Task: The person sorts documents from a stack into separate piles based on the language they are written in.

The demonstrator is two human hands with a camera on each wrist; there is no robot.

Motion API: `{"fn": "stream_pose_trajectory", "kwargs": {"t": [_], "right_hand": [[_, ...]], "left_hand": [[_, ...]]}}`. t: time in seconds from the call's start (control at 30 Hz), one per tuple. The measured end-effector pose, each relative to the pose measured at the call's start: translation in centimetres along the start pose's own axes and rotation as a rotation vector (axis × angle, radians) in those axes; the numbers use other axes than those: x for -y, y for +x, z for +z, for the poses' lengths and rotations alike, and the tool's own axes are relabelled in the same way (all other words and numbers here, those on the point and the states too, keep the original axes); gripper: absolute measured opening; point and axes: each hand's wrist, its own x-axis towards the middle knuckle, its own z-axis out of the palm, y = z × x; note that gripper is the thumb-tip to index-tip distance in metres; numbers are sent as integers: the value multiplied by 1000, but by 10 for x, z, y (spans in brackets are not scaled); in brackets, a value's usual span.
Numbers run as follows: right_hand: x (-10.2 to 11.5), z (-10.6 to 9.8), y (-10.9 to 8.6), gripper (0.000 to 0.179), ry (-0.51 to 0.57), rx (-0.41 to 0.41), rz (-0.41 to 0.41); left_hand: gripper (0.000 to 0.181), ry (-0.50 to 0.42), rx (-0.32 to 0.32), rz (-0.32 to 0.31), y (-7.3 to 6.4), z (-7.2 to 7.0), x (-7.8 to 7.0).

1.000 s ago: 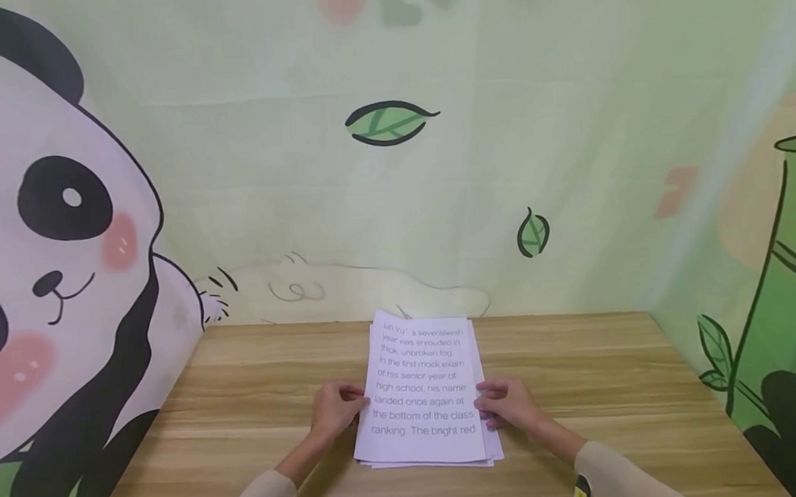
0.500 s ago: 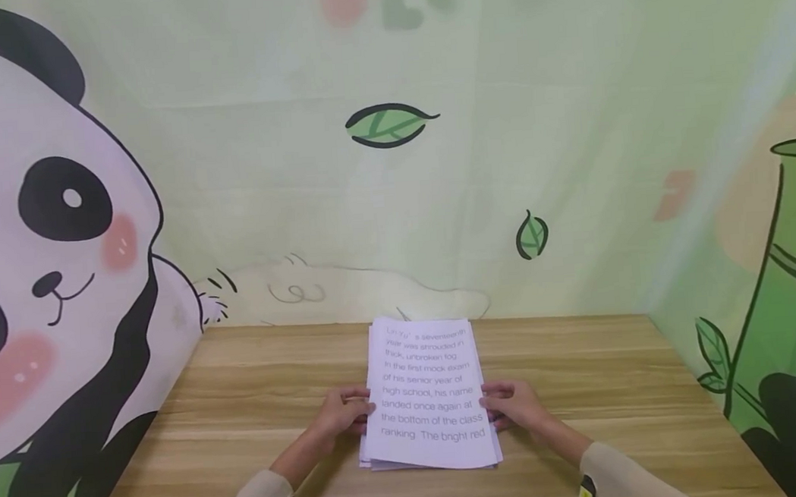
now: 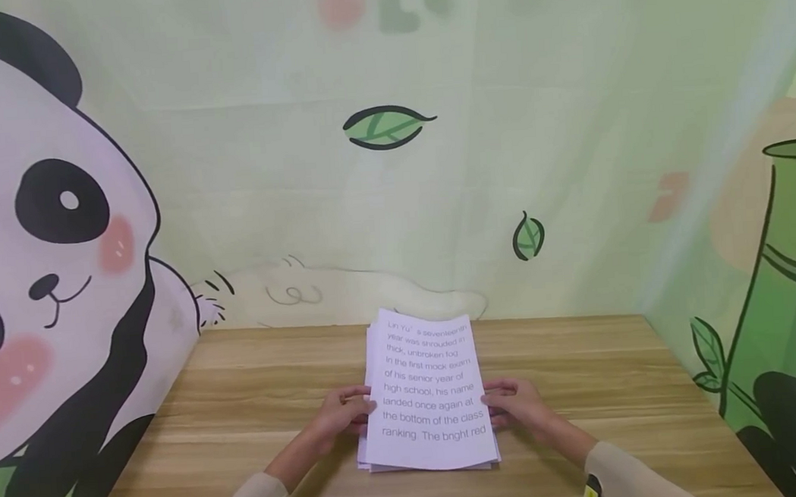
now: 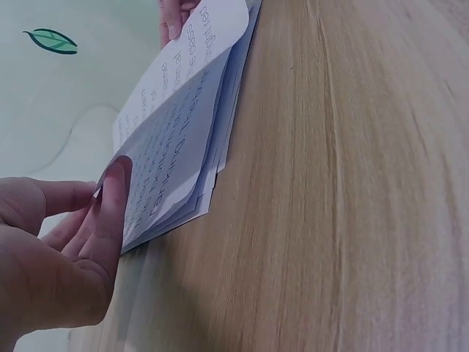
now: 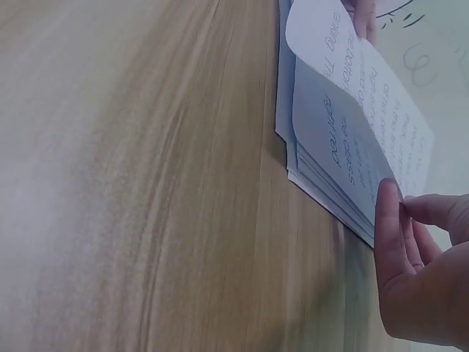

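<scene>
A white sheet of printed paper [image 3: 429, 398] is raised over a stack of similar sheets [image 5: 322, 128]. My left hand [image 3: 341, 416] pinches the raised sheet's left edge between thumb and fingers. On the opposite edge, my right hand [image 3: 520, 410] pinches the sheet the same way. Both wrist views show a gap between the bowed top sheet and the printed sheets under it. In the head view the stack is mostly hidden, with slightly uneven edges showing at the left and bottom.
The stack lies on a wood-grain table [image 3: 244, 410]. Behind the table's far edge hangs a green backdrop [image 3: 284, 172] with a printed panda [image 3: 62, 246], leaves and bamboo [image 3: 769, 279].
Over the last second the pinched sheet and both hands have shifted slightly to the right. The sheet's far edge dipped half a second ago and stands higher again now.
</scene>
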Motion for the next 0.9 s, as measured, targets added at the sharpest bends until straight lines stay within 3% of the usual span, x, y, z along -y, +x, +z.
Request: {"fn": "stream_pose_trajectory", "kwargs": {"t": [0.33,0.67,0.9], "right_hand": [[7,-4,-6,47,44,54,-9],[12,-1,-8,48,49,70,-35],[13,5,-7,49,92,33,-25]], "left_hand": [[53,-2,57,17,-5,-12,-7],[48,-42,120,93,-9,-23,-11],[52,-69,104,100,-16,-29,-14]]}}
